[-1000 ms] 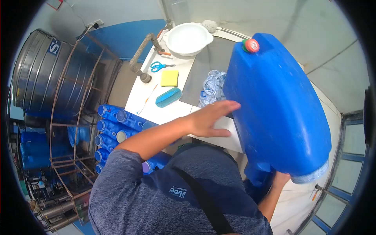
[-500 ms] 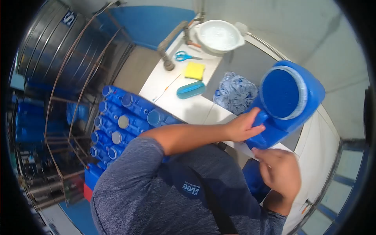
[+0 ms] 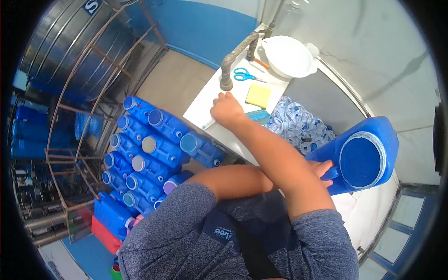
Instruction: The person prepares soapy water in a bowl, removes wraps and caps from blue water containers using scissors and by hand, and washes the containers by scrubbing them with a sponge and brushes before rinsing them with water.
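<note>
At right, one large blue jug (image 3: 359, 156); at left, over ten blue jugs (image 3: 161, 149), too overlapped to count exactly. On the tabletop (image 3: 200, 106), upper centre: one white basin (image 3: 290, 58), one pair of scissors (image 3: 244, 75), one yellow sponge (image 3: 258, 96).

Blue-and-white wall (image 3: 205, 32) — tan floor (image 3: 177, 77)

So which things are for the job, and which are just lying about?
Probably for the job:
blue jug, in the left grip
perhaps the other blue jugs beside the counter

Seemingly just lying about:
blue-handled scissors
yellow sponge
white bowl
pale heap, though it could be for the job
</note>
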Tool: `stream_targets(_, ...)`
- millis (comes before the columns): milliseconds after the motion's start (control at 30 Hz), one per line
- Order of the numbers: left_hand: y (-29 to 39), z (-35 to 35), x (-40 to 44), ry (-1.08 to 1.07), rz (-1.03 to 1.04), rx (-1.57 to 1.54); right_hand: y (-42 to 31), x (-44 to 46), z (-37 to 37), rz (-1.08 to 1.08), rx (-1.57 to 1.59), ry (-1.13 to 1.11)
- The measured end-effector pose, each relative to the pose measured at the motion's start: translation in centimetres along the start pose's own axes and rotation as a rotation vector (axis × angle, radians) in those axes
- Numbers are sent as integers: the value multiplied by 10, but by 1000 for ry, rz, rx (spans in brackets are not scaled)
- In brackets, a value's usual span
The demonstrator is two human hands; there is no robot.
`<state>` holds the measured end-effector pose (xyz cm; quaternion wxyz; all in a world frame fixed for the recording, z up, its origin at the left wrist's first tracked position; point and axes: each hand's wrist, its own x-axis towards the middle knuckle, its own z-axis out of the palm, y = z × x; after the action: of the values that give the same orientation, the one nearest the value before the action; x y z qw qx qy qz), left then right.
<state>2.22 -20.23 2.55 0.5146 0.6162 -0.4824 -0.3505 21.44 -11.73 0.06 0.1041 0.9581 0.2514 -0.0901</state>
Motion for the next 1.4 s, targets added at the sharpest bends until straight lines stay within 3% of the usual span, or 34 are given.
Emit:
stream_targets(33, -6, 6, 1, -83, 22, -53, -2, -1, -3, -1, 60, 6)
stream_targets(133, -21, 29, 5, 50, 119, -23, -6, -10, -30, 163, 355, 68)
stream_targets(167, -22, 36, 6, 100, 186, -56, -7, -21, -43, 246, 504, 241)
stream_targets(200, 3, 20, 2, -3, 103, -27, -7, -42, -66, 259, 486, 448)
stream_targets(267, 15, 27, 6, -96, 112, -48, -8, -106, -116, 326, 487, 810)
stream_targets(333, 26, 38, 11, -193, 110, -2, -5, -187, -161, 432, 627, 976)
stream_targets(367, 26, 49, 14, -220, 129, 6, -1, -242, -166, 474, 621, 915)
stream_targets(400, 23, 64, 15, -168, 289, 71, -3, -294, -163, 535, 619, 958)
stream_targets(467, 48, 70, 14, -232, 79, 24, -16, -406, -128, 751, 577, 1257)
stream_targets(533, 38, 95, 14, -247, 204, 14, -36, -490, -79, 1130, 524, 1590)
stream_targets(567, 37, 106, 15, -275, 234, 13, -48, -510, -56, 1560, 524, 1613)
stream_targets(600, 40, 121, 13, -291, 236, 12, -54, -519, -43, 1641, 787, 1610)
stream_targets(667, 46, 150, 9, -266, 249, 44, -76, -536, 21, 1618, 1108, 1637)
stream_targets(700, 50, 158, 8, -282, 253, 49, -83, -548, 60, 1486, 1089, 1619)
stream_targets(767, 59, 168, 6, -570, 471, 408, -96, -574, 126, 1273, 1037, 1562)
stream_targets(800, 65, 167, -6, -539, 528, 287, -102, -587, 153, 1193, 1002, 1525)
stream_targets(867, 115, 113, 5, -982, 541, 108, -115, -615, 192, 1524, 1076, 1358)
stream_targets(900, 134, 83, 8, -705, 724, 140, -120, -622, 197, 1630, 1100, 1298)
stream_targets(933, 145, 54, 15, -421, 897, 169, -125, -624, 189, 1772, 903, 1123)
stream_targets(967, 145, 28, 29, 25, 986, 314, -126, -634, 185, 1813, 869, 1022)
stream_targets(1033, 156, -33, 74, 74, 842, 621, -126, -652, 176, 1879, 798, 815)
stream_targets(1100, 170, -53, 80, 207, 785, 822, -125, -680, 189, 1761, 955, 845)
stream_targets(1133, 164, -57, 81, -17, 710, 871, -123, -693, 194, 1714, 1005, 856)
stream_targets(1167, 162, -61, 83, -238, 628, 913, -120, -703, 199, 1792, 638, 841)
stream_targets(1200, 165, -63, 81, -244, 653, 831, -119, -715, 206, 1837, 273, 812)
stream_targets(1267, 164, -64, 75, -221, 619, 786, -106, -793, 203, 1878, 479, 1171)
stream_targets(1300, 161, -64, 71, -201, 589, 731, -76, -794, 130, 2126, 539, 1318)
stream_targets(1333, 155, -63, 69, -138, 689, 690, -47, -800, 84, 2070, 458, 1581)
stream_targets(1400, 141, -48, 63, -50, 651, 576, 13, -788, -9, 1723, 374, 1901)
